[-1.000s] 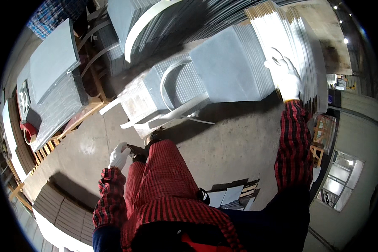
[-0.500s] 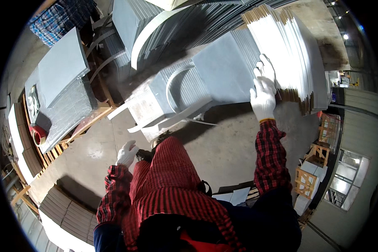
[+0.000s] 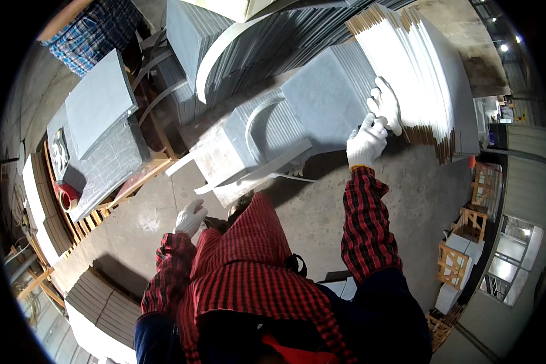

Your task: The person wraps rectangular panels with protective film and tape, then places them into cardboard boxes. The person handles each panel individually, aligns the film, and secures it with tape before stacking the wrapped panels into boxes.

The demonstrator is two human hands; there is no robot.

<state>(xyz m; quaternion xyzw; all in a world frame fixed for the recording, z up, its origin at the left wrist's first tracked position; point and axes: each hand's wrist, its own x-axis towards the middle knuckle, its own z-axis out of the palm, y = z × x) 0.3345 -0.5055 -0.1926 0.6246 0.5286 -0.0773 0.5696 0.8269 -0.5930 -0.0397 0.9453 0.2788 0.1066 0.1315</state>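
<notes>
My right hand point(image 3: 366, 145), in a white knit glove, reaches forward to the edge of the stacked slabs. Its fingers are bent and closed at the near side of a loose white glove point(image 3: 387, 104), which lies against the white-lit stack of thin slabs point(image 3: 409, 67). How much of the glove is between my fingers is partly hidden. Left of it stands a grey square slab stack point(image 3: 321, 100). Beside my knee, my gloved left hand point(image 3: 190, 218) hangs with fingers loosely bent and apart, holding nothing.
Light curved strips point(image 3: 267, 173) lie against the low slabs ahead. At the left, a wrapped stack point(image 3: 112, 155) on a wooden pallet carries a slab, another glove point(image 3: 60, 148) and a red tape roll point(image 3: 67, 195). A person in blue plaid point(image 3: 103, 30) stands beyond. Wooden crates point(image 3: 455, 264) stand at right.
My right hand has shifted left and back toward me, so the loose glove shows apart from it. My left hand has risen slightly in view. The view itself has turned a little.
</notes>
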